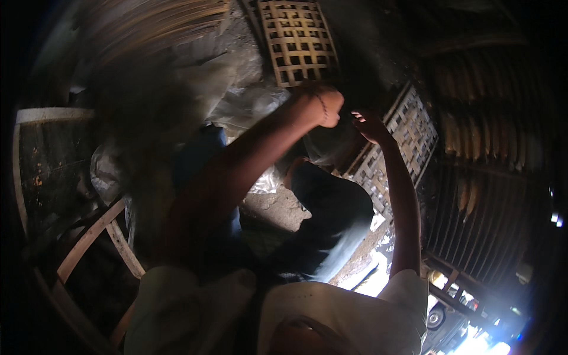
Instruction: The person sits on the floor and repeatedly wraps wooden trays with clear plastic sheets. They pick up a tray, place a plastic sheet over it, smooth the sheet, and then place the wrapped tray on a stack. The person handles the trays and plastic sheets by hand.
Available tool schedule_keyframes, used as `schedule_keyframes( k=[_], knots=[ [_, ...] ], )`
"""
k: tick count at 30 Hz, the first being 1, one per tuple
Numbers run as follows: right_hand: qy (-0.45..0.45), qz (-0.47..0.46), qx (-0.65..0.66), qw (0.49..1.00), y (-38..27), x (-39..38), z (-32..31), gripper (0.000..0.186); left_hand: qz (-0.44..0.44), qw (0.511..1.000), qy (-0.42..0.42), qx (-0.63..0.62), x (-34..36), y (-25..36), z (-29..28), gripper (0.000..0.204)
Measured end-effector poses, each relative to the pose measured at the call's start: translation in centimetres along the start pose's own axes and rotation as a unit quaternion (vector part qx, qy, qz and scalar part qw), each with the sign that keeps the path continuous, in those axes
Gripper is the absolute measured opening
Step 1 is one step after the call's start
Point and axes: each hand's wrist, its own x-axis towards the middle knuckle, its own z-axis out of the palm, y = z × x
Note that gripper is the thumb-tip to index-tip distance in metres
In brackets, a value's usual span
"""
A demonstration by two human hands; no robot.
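Observation:
My left hand (329, 106), with a thin dark bracelet at the wrist, is closed in a fist in front of me. Close to its right, my right hand (368, 125) has its fingers curled in, the fingertips catching light. What either hand holds, if anything, is lost in the shadow. Below and between them hangs a dim, sheer patch (322, 148), perhaps plastic film. Crumpled clear plastic (248, 107) lies left of the hands, partly behind my left forearm. My bent knee (334, 198) in blue trousers is beneath the hands.
A slatted bamboo lattice (300, 44) stands beyond the hands. A woven bamboo panel (405, 136) leans at the right, beside my right forearm. Wooden frame pieces (89, 236) are at the left. Corn-like cobs (485, 139) hang in rows along the right wall.

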Motion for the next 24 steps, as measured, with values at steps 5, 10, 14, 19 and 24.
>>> schedule_keyframes(
  k=[5, 10, 14, 19, 24],
  knots=[
    [-0.228, -0.028, -0.271, 0.935, -4.7, 14.0, 5.7, 0.037, -0.006, 0.999, 0.004, -0.037, 0.3, -0.3, 1.9, 0.033],
    [-0.252, -0.138, -0.415, 0.863, -14.3, 21.8, 13.9, 0.040, -0.029, 0.998, 0.017, -0.044, -0.5, 0.3, 2.9, 0.033],
    [-0.066, -0.171, -0.141, 0.973, -15.2, 24.8, 23.5, 0.056, -0.007, 0.998, 0.041, -0.047, -0.8, 2.4, 2.5, 0.034],
    [0.003, 0.139, 0.143, 0.980, -22.3, 27.2, 35.8, 0.090, -0.025, 0.997, 0.062, -0.041, -0.9, 2.6, 2.8, 0.035],
    [0.197, 0.101, 0.143, 0.965, -24.0, 27.5, 37.1, 0.042, -0.020, 0.996, 0.083, -0.034, -0.7, 3.0, 2.6, 0.036]
  ],
)
